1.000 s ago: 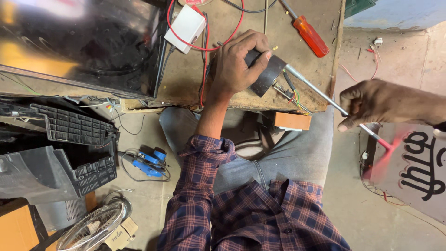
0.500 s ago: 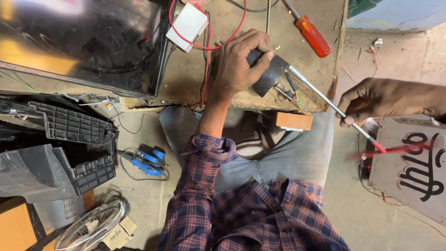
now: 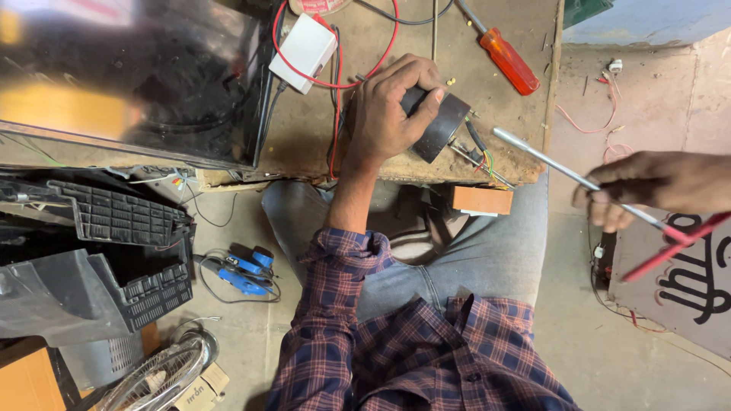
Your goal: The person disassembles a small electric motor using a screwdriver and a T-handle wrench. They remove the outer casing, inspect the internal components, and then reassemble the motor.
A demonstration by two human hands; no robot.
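- Nearest the camera, the person's plaid shirt point(image 3: 396, 358) in dark red and blue fills the bottom of the view, with grey trousers point(image 3: 472, 251) beyond it.
- On the floor to the left lie a blue clip-like tool with wires point(image 3: 244, 274), a black slatted plastic panel point(image 3: 122, 221) and part of a wire fan guard point(image 3: 160, 373).
- The right hand point(image 3: 655, 186) is out to the right, over the floor, clenched round a long thin metal rod point(image 3: 563, 171) with a red piece point(image 3: 670, 247) at its near end; the rod's far tip points towards the bench edge.
- The left hand point(image 3: 392, 110) rests on the worn wooden bench top point(image 3: 304, 137), fingers curled over a round black motor-like part point(image 3: 438, 125), grasping it; short coloured wires point(image 3: 480, 156) stick out beside it.
- Farther along the bench sit a white plastic box point(image 3: 304, 53) looped by red wire point(image 3: 335, 80), and an orange-handled screwdriver point(image 3: 506, 57).
- A dark glossy screen panel point(image 3: 129, 76) takes the far left.
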